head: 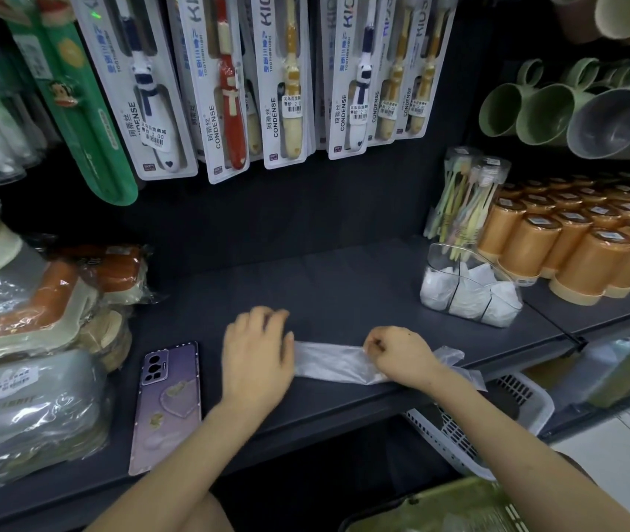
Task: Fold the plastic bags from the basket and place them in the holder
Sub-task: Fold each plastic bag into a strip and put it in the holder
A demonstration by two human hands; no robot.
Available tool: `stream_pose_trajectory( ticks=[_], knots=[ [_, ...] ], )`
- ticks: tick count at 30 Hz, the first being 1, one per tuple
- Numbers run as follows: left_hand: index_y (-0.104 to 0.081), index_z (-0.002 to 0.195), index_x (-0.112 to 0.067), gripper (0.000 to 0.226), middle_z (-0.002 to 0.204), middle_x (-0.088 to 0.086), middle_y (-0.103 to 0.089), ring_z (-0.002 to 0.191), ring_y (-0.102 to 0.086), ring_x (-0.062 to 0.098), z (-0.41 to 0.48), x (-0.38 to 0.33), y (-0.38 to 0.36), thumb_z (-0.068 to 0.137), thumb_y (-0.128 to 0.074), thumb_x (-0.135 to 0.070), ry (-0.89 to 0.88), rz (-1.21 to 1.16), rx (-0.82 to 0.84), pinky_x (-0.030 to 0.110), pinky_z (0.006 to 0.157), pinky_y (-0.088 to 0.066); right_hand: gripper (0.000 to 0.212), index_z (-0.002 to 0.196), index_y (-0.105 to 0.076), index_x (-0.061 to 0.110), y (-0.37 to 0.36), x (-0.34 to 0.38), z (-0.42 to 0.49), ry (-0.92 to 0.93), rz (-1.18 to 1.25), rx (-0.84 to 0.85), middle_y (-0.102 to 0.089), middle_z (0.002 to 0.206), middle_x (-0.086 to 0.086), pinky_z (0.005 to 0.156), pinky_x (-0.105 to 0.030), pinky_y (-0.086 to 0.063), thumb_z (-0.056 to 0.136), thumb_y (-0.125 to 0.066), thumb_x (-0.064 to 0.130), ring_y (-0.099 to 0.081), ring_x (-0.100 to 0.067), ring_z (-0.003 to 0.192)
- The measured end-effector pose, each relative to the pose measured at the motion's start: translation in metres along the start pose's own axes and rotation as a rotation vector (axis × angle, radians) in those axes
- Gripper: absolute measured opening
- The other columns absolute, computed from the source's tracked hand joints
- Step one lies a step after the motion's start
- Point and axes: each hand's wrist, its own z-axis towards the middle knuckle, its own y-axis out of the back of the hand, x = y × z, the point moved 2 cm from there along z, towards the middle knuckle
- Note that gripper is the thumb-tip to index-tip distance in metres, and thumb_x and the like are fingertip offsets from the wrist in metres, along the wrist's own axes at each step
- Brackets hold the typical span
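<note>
Right grip (pixel 398 355) pinches the plastic bag (pixel 329 362), left grip (pixel 256 355) flat on it; phone (pixel 169 405) beside, holder (pixel 431 268) beyond.

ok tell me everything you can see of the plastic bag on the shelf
The plastic bag is thin, translucent film, flattened into a long narrow strip lying across the shelf near its front edge. The left hand presses flat on its left end; the curled right hand pinches it further right. Its crumpled right end trails past the wrist to the shelf edge.
</note>
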Motion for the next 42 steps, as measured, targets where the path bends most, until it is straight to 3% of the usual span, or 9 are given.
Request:
stream_pose_trajectory(
  ticks=[5, 10, 15, 21, 26, 29, 33, 38, 42],
  knots=[
    [-0.019, 0.153, -0.016, 0.059, 0.160, 0.015, -0.012, 0.148, -0.009, 0.034, -0.017, -0.032, -0.022, 0.102, -0.007, -0.042, 0.068, 0.028, 0.525, 0.046, 0.120, -0.001, 0.021, 0.089, -0.065, 0.015, 0.001, 0.001, -0.002, 0.004, 0.027, 0.006, -0.061, 0.087, 0.001, 0.071, -0.027, -0.039, 0.090, -0.045, 0.010, -0.058, -0.023, 0.088],
    [0.004, 0.154, -0.029, 0.062, 0.160, 0.015, 0.011, 0.147, 0.014, 0.033, -0.023, -0.034, -0.035, 0.100, -0.009, -0.056, 0.102, 0.116, 0.637, 0.048, 0.119, 0.011, 0.026, 0.104, -0.069, 0.017, 0.015, -0.002, -0.009, 0.016, 0.117, -0.071, -0.068, 0.099, 0.004, 0.082, -0.030, -0.045, 0.095, -0.045, 0.015, -0.061, -0.020, 0.099],
    [0.004, 0.153, -0.036, 0.070, 0.160, 0.014, 0.015, 0.146, 0.019, 0.031, -0.024, -0.031, -0.038, 0.092, -0.009, -0.069, 0.093, 0.086, 0.648, 0.049, 0.118, 0.011, 0.045, 0.102, -0.074, 0.017, -0.011, 0.022, -0.024, 0.357, -0.366, -0.457, -0.074, 0.098, -0.004, 0.076, -0.044, -0.059, 0.080, -0.037, 0.029, -0.071, -0.025, 0.089],
    [0.006, 0.152, -0.039, 0.068, 0.160, 0.011, 0.016, 0.146, 0.020, 0.031, -0.023, -0.031, -0.038, 0.093, -0.013, -0.068, 0.090, 0.111, 0.673, 0.050, 0.118, 0.012, 0.099, 0.153, -0.014, 0.031, -0.043, -0.009, -0.031, 0.176, -0.329, -0.076, -0.010, 0.161, 0.007, 0.116, -0.042, 0.010, 0.073, 0.032, 0.066, -0.004, -0.013, 0.149],
    [0.005, 0.152, -0.040, 0.068, 0.161, 0.010, 0.014, 0.146, 0.019, 0.031, -0.022, -0.030, -0.038, 0.093, -0.012, -0.069, 0.081, 0.104, 0.675, 0.050, 0.118, 0.013, 0.109, 0.153, -0.004, 0.035, -0.020, -0.056, -0.055, 0.057, -0.351, -0.096, -0.001, 0.160, 0.016, 0.116, -0.040, 0.014, 0.060, 0.043, 0.068, 0.006, -0.007, 0.148],
    [0.005, 0.152, -0.040, 0.068, 0.161, 0.010, 0.015, 0.146, 0.019, 0.031, -0.022, -0.030, -0.038, 0.092, -0.012, -0.070, 0.070, 0.102, 0.686, 0.050, 0.117, 0.013, 0.097, 0.152, -0.024, 0.027, -0.005, -0.067, -0.059, -0.022, -0.236, -0.170, -0.018, 0.160, 0.008, 0.119, -0.041, -0.008, 0.076, 0.021, 0.068, -0.013, -0.013, 0.148],
    [0.007, 0.151, -0.041, 0.071, 0.160, 0.009, 0.018, 0.146, 0.022, 0.028, -0.014, -0.025, -0.038, 0.090, -0.012, -0.071, 0.007, 0.085, 0.729, 0.046, 0.118, 0.014, 0.051, 0.128, -0.057, 0.009, 0.017, -0.071, -0.070, -0.297, -0.088, -0.568, -0.057, 0.124, -0.015, 0.081, -0.042, -0.046, 0.097, -0.042, 0.046, -0.053, -0.037, 0.111],
    [0.005, 0.151, -0.040, 0.107, 0.161, 0.003, 0.013, 0.147, 0.019, 0.019, 0.002, -0.017, -0.042, 0.059, -0.001, -0.095, -0.122, -0.078, 0.783, 0.037, 0.117, 0.015, 0.060, 0.128, -0.042, 0.018, -0.003, -0.077, -0.099, -0.490, 0.260, -0.384, -0.060, 0.113, -0.008, 0.075, -0.040, -0.050, 0.087, -0.051, 0.061, -0.060, -0.030, 0.096],
    [-0.005, 0.152, -0.039, 0.094, 0.162, 0.000, 0.004, 0.148, 0.014, 0.015, 0.014, -0.018, -0.046, 0.074, -0.036, -0.082, -0.171, -0.197, 0.772, 0.034, 0.118, 0.012, 0.056, 0.131, -0.037, 0.022, -0.016, -0.062, -0.111, -0.445, 0.815, -0.261, -0.064, 0.092, -0.007, 0.069, -0.033, -0.050, 0.086, -0.071, 0.028, -0.062, -0.021, 0.083]
  ],
)
